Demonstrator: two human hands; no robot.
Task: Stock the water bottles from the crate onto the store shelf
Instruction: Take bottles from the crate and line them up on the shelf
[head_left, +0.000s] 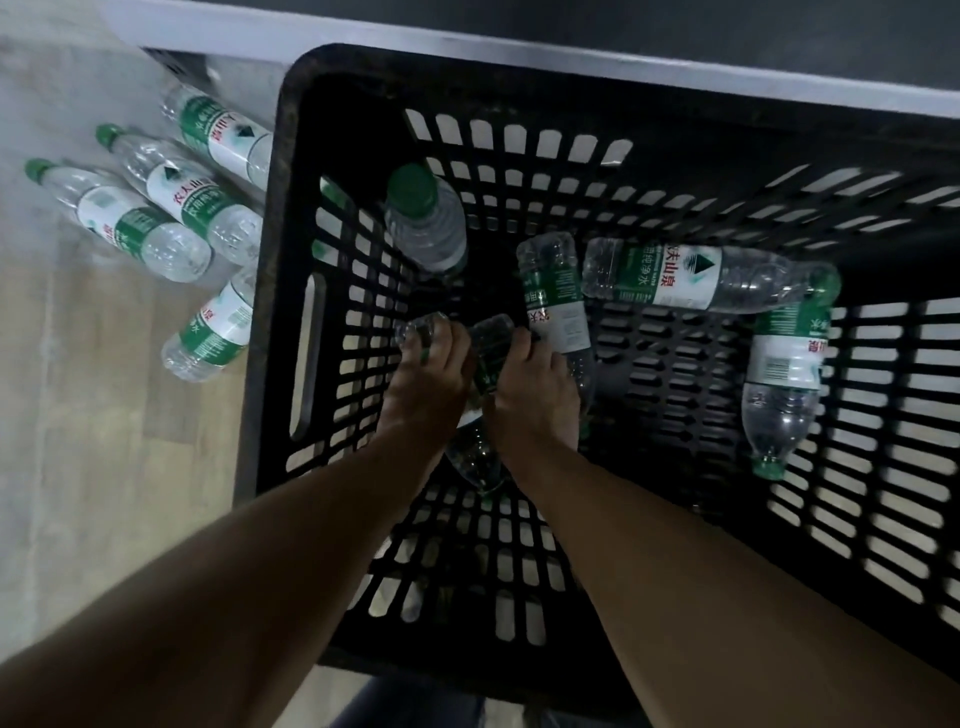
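Down inside the black crate (291, 156) both your hands are at work near its left wall. Your left hand (423, 387) has its fingers curled round the body of one bottle (415, 328), and your right hand (535, 400) is wrapped round a second one (491, 345) just beside it; neither looks lifted yet.

These bottles seem full, so expect some weight in each, and the thin clear plastic will likely flex if you squeeze hard. The walls are smooth and may slip, so take hold at the labelled middle, or close under the cap where the neck narrows.

Four more wait in the crate: an upright bottle (426, 218) near the far left wall, a lying bottle (558, 306) touching your right hand, a long one (696, 278) across the middle, and a capped one (782, 374) pointing toward you at the right.

Outside, on the floor (78, 441) to the left, four loose bottles (150, 218) lie beside the crate. A pale ledge (571, 57), possibly the shelf edge, runs along the far side. The crate's tall walls are your main obstacle: lift straight up before swinging away, and mind the upright bottle.
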